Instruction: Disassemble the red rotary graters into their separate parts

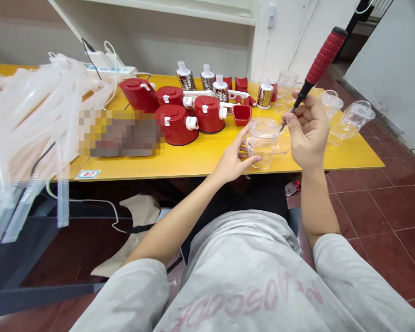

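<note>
Where the yellow surface (354, 157) nears its right end, one clear plastic body (263, 150), hollow, with a round upper opening, stands close to the front edge, between the two hands.

Left hand (232, 159): fingers closed on the left side of that body, thumb laid across its front.

Right hand (310, 131): thumb and fingers gripping one screwdriver (324, 56) near the base of its ribbed red handle. The shaft slants down and to the left; its tip is at the body's upper right side, and whether it touches the plastic cannot be told.

Also on the surface:
- Red housings (207, 113), four, with white fittings, grouped to the left of the body.
- Perforated metal drums (264, 96), four, white-topped, upright, towards the back.
- Red open-topped box (242, 122), one, just behind the left hand.
- Other clear pieces (353, 121), three: one behind the body, two beyond the right hand.
- Translucent plastic bags (51, 110), heaped at far left, ends hanging over the front edge.
- White power strip (126, 71), one, with plugs, behind the bags.
- Pixelated patch (124, 136), contents hidden, left of the housings.
- Small sticker (88, 174), blue-bordered, at the front edge.
</note>
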`<state>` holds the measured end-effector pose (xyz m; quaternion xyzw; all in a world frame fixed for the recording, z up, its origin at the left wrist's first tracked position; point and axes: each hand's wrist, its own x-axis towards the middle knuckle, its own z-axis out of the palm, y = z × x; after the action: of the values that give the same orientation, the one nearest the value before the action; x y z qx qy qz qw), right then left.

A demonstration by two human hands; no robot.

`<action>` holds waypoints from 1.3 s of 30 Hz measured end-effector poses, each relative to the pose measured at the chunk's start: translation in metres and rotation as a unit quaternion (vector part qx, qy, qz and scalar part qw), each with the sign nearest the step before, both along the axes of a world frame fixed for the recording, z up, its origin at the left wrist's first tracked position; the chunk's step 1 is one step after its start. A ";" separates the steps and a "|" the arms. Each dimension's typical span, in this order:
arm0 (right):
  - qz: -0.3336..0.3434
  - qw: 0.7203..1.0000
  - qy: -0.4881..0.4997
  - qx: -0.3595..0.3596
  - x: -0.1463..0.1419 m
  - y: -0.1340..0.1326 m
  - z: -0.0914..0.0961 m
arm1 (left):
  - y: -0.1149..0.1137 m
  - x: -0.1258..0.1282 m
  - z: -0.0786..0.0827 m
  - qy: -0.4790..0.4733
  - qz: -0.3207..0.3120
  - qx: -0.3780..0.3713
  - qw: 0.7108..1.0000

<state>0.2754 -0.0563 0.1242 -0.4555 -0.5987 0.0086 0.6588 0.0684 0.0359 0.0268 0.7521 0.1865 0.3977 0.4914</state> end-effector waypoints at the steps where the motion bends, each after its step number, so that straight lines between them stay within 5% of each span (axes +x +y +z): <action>1: -0.003 1.000 -0.001 0.004 0.002 0.001 0.000 | 0.000 0.000 0.000 -0.005 -0.005 -0.007 1.000; 9: 0.004 1.000 0.020 -0.002 0.013 0.010 -0.008 | 0.022 0.004 -0.019 -0.062 -0.034 -0.046 0.996; 18: 0.095 0.990 0.093 -0.053 -0.011 0.007 -0.010 | 0.038 0.004 -0.037 -0.063 0.130 -0.006 0.989; 25: 0.140 0.981 0.120 -0.065 -0.029 0.011 -0.014 | 0.035 0.001 -0.028 -0.087 0.059 -0.068 0.992; 30: 0.160 0.976 0.122 -0.079 -0.039 0.011 -0.018 | 0.025 -0.003 -0.017 -0.076 0.004 -0.046 0.996; 39: 0.156 0.976 0.123 -0.086 -0.039 0.000 -0.010 | 0.028 0.007 -0.020 -0.085 -0.015 -0.058 0.995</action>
<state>0.2365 -0.0560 0.1138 -0.4071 -0.5739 0.2180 0.6763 0.0753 0.0637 0.0067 0.6890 0.1552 0.4408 0.5540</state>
